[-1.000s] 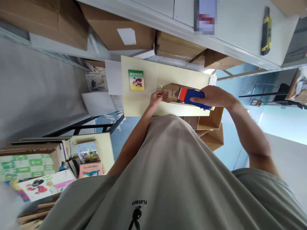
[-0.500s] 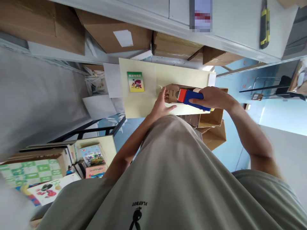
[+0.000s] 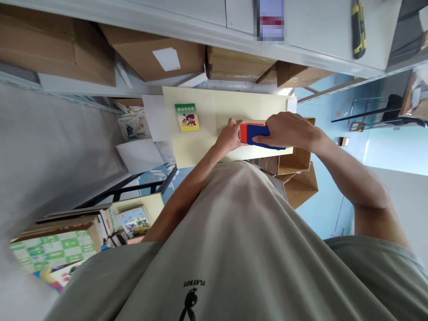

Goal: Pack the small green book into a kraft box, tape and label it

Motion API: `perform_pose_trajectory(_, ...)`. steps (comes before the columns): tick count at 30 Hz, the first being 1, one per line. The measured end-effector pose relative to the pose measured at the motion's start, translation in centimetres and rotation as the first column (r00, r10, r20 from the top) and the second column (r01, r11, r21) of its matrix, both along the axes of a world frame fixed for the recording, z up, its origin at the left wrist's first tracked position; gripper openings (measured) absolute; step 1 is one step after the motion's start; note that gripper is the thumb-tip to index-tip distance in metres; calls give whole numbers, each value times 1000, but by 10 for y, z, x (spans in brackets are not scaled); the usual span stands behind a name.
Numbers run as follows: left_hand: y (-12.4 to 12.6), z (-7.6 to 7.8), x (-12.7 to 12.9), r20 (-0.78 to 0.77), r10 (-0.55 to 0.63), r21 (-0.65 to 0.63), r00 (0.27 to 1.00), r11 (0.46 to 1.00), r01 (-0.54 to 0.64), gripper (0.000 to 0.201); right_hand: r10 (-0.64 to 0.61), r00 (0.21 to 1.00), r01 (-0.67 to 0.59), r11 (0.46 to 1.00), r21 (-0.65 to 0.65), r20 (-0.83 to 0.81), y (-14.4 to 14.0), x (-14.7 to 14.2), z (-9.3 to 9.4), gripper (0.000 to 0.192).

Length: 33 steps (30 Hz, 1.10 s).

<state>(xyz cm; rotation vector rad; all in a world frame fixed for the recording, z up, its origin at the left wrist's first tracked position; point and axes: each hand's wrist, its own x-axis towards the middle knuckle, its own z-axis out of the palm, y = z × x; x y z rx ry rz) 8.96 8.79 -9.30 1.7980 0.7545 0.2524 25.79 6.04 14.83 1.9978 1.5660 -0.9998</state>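
Observation:
My right hand (image 3: pixel 289 129) is closed round a blue and red packing tape dispenser (image 3: pixel 259 134), its red end toward my left hand. Beneath the dispenser is a small brown cardboard box (image 3: pixel 252 121), mostly hidden now by the dispenser and both hands. At the box's left end is my left hand (image 3: pixel 230 135), its fingers wrapped round that end, touching or nearly touching the red tip. To the left, a small green and yellow book (image 3: pixel 187 117) lies flat on the pale yellow board (image 3: pixel 197 149).
Above the board runs a white shelf (image 3: pixel 310 26) carrying a phone (image 3: pixel 270 20) and a yellow-black utility knife (image 3: pixel 358 29). Cardboard cartons (image 3: pixel 160 51) line the back. Open cartons (image 3: pixel 301 185) stand below right. Books (image 3: pixel 133 221) are stacked at lower left.
My left fingers have closed in round the box's left end. The tape dispenser has moved slightly left and levelled out, covering more of the box.

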Motion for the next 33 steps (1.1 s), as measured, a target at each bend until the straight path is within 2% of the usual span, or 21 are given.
perform_pose_trajectory(5,-8,-12,14,13,107,-70,994,992,-106,61,20,998,-20,1000,-2,65,3,3,3,72)
perform_pose_trajectory(8,-11,-15,14,-2,151,-113,988,982,-150,43,-2,998,3,1000,-23,66,-1,25,2,73)
perform_pose_trajectory(11,-13,-17,11,6,155,-136,988,979,-153,38,-34,996,40,996,-82,80,-8,53,-7,73)
perform_pose_trajectory(17,-17,-21,8,21,141,-107,990,985,-138,46,-85,980,127,965,-230,182,-12,83,-48,75)
perform_pose_trajectory(20,-19,-19,4,-1,129,-72,992,989,-129,53,-79,987,112,965,-237,142,-9,89,-67,79)
perform_pose_trajectory(24,-29,-12,2,-30,147,22,989,989,-146,79,-49,997,62,968,-244,59,-5,98,-81,83)
perform_pose_trajectory(29,-53,-8,31,-30,-28,258,999,966,35,121,9,999,-20,972,-235,-45,0,110,-90,85)
perform_pose_trajectory(31,-57,-11,45,-52,-45,277,998,959,57,122,33,995,-53,975,-217,-92,2,115,-94,85)
perform_pose_trajectory(33,-56,-14,53,-89,-15,264,996,964,38,107,62,990,-86,976,-199,-123,3,121,-97,84)
